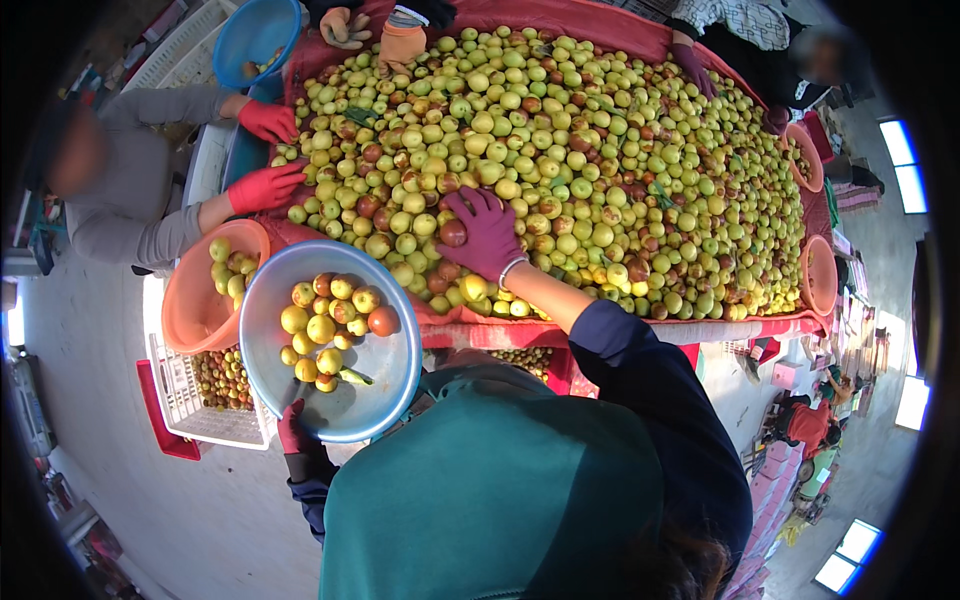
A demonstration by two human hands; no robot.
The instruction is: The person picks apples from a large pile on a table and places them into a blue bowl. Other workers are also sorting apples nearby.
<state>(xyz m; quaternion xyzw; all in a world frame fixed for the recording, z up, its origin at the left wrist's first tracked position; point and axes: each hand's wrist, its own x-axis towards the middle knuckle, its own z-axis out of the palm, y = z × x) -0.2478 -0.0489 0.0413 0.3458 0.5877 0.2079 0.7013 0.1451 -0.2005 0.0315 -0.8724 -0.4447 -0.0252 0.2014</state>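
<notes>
My left hand [292,429], in a dark red glove, grips the near rim of a blue plastic basin [384,405]. Inside the basin lie several yellow and brown-mottled jujubes [321,328], one redder fruit [383,321] and a green leaf [355,376]. My right hand [484,234], gloved in purple, reaches palm down onto a large heap of green-yellow jujubes [555,161]. Between its thumb and fingers sits a reddish-brown jujube [453,232]; the palm side is hidden.
The heap rests on a red cloth-covered table [480,330]. A co-worker's red-gloved hands [266,187] work at the left; other gloved hands [401,49] touch the far edge. An orange basin [184,315] and a white crate of fruit [225,435] stand left, another orange basin [821,277] right.
</notes>
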